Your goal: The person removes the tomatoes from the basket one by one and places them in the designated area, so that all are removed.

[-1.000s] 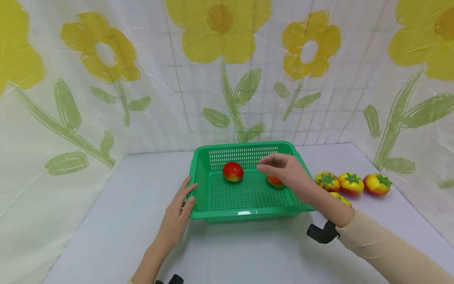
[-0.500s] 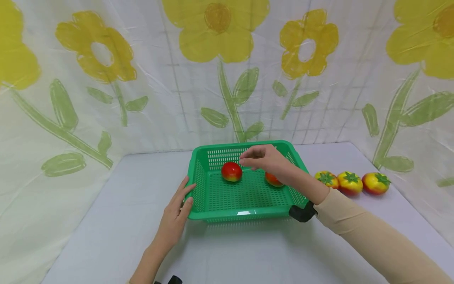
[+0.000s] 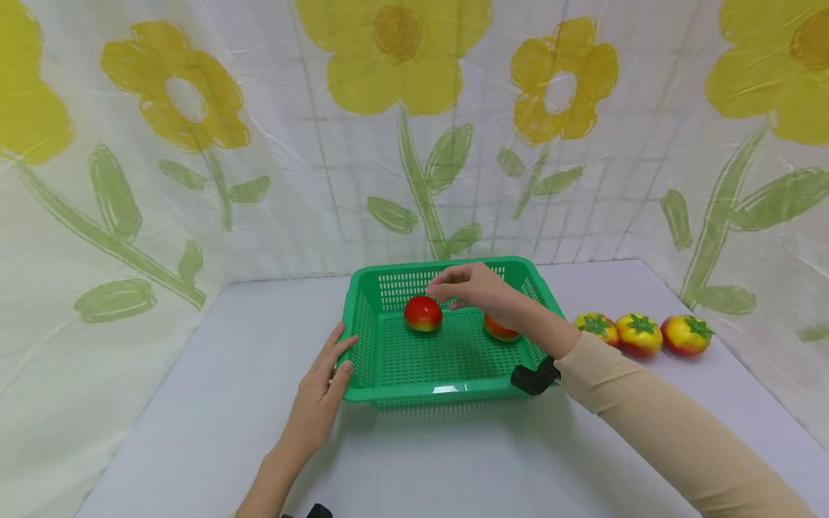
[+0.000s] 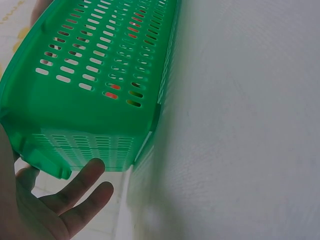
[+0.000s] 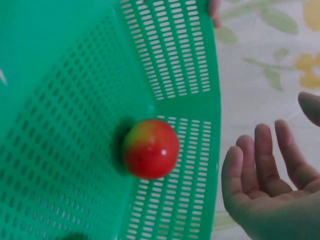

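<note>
A green plastic basket [image 3: 447, 392] with slotted walls stands on the table. My left hand [image 3: 317, 403] rests at its left rim, fingers spread and fairly straight; the left wrist view shows two fingers [image 4: 82, 187] extended beside the outer wall. Inside the basket lie a red, glossy fruit [image 3: 423, 314] with a yellowish underside and a second red fruit [image 3: 500, 329], partly covered by my right forearm. My right hand [image 3: 476, 286] hovers over the back of the basket, just right of the first fruit. Its fingers are loosely bent with nothing between them, as the right wrist view shows.
To the basket's right sits a row of yellow-and-red fruits with green leafy tops: a left one [image 3: 596, 327], a middle one [image 3: 640, 334] and a right one [image 3: 688, 335]. A cloth printed with flowers [image 3: 398, 129] hangs behind the white table [image 3: 272, 324].
My right hand has moved left across the basket, from above the right fruit toward the left one. My sleeve now hides another fruit seen earlier beside the basket. The left hand stays at the rim.
</note>
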A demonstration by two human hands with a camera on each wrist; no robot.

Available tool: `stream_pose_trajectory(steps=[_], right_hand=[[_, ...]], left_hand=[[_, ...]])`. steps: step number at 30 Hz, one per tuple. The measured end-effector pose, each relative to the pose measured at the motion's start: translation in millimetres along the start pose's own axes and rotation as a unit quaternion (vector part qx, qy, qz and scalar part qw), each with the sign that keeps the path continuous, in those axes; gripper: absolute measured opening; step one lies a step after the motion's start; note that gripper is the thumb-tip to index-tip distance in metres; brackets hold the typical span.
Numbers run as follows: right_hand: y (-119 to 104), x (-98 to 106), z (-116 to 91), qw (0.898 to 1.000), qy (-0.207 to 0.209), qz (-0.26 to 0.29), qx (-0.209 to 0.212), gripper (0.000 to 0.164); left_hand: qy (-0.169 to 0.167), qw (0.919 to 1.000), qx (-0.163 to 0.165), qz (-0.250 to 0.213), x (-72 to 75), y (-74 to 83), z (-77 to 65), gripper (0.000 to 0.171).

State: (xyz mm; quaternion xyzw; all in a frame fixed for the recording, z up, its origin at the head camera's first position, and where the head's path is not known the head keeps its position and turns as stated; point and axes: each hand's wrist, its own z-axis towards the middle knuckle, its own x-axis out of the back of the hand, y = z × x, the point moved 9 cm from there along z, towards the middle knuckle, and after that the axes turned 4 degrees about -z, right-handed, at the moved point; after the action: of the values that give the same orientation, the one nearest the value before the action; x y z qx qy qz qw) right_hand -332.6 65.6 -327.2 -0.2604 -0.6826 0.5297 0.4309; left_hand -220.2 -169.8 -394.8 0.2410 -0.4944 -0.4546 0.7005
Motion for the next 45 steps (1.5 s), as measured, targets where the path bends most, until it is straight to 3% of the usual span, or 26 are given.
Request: stream_pose_trajectory(steps=[13, 26, 35, 45], right_hand=[[2, 3, 13, 1.000, -0.001, -0.021, -0.010, 0.034], [26, 11, 34, 0.999, 0.000, -0.028, -0.035, 0.037], [52, 5, 45, 0.998, -0.009, -0.027, -0.053, 0.041], [52, -2, 51, 0.998, -0.014, -0.051, -0.043, 0.035]], left_hand=[[-0.001, 0.9999, 0.010, -0.004, 0.5, -3.7, -0.3, 0.041], [-0.001, 1.0000, -0.003, 0.003, 0.5, 0.1, -0.5, 0.041], [-0.006, 1.0000, -0.005, -0.004, -1.1, -1.9, -0.5, 0.041], [0.001, 1.0000, 0.000, -0.007, 0.5, -3.0, -0.4, 0.042]])
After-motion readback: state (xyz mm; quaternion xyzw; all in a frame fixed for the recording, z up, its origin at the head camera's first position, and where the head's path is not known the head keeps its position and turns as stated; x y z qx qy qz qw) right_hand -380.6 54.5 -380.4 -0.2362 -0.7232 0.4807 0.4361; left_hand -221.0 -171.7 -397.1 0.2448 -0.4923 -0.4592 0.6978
